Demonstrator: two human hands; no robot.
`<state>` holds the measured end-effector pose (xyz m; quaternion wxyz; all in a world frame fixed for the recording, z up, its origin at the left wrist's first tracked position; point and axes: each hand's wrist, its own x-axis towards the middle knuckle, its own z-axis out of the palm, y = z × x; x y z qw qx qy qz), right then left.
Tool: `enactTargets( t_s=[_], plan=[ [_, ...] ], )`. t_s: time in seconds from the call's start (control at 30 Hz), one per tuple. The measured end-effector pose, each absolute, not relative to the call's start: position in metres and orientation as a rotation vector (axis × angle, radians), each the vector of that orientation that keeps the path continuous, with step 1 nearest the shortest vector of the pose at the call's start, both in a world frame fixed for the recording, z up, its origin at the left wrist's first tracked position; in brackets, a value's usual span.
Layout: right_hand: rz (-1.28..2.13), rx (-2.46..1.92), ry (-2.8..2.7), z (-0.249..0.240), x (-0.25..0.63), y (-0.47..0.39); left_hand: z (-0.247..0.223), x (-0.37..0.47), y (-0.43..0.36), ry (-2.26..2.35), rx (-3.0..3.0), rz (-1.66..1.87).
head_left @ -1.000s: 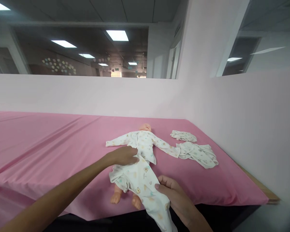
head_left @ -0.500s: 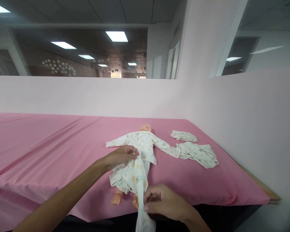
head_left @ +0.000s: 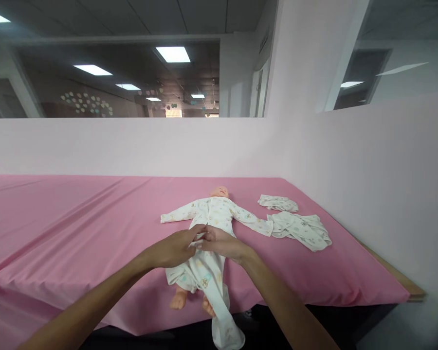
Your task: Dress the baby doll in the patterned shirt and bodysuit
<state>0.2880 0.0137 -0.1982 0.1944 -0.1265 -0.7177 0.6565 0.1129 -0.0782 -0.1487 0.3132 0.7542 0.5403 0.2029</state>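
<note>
A baby doll (head_left: pixel 220 191) lies on its back, head toward the wall, in a white printed long-sleeved shirt (head_left: pixel 217 210). White printed baby pants (head_left: pixel 203 273) lie over its lower body. One pant leg hangs past the bed's front edge, and both doll feet (head_left: pixel 178 298) show below the cloth. At the waist, my left hand (head_left: pixel 178 249) pinches the top of the pants. My right hand (head_left: pixel 223 242) meets it there, its fingers closed on the same waistband. The fingertips of both hands touch or overlap, partly hiding the cloth between them.
Two bunched white printed garments lie right of the doll: a small one (head_left: pixel 278 202) farther back and a larger one (head_left: pixel 302 230) touching the shirt's cuff. A pink sheet (head_left: pixel 95 233) covers the bed. White walls (head_left: pixel 131 146) stand behind and to the right.
My right hand has moved up from the hanging pant leg to the waistband beside my left hand. The released leg has swung slightly right, and my left hand has shifted little.
</note>
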Motion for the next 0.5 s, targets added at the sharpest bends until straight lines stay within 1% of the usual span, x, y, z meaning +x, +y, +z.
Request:
enactTargets(
  t_s=[0.2,0.3,0.4,0.5],
  plan=[
    [1.653,-0.597,-2.223,-0.199,0.292,0.015,-0.145,0.104,-0.079,1.429,1.879,0.493],
    [1.651,-0.586,-2.317,-0.192,0.297,0.014,-0.146,0.099,-0.071,1.435,1.746,0.554],
    [1.651,-0.538,-2.255,-0.187,0.299,0.013,-0.148,0.092,-0.061,1.37,1.626,0.644],
    [1.569,-0.515,-2.216,-0.184,0.297,0.012,-0.152,0.084,-0.051,1.233,1.495,0.61]
  ],
)
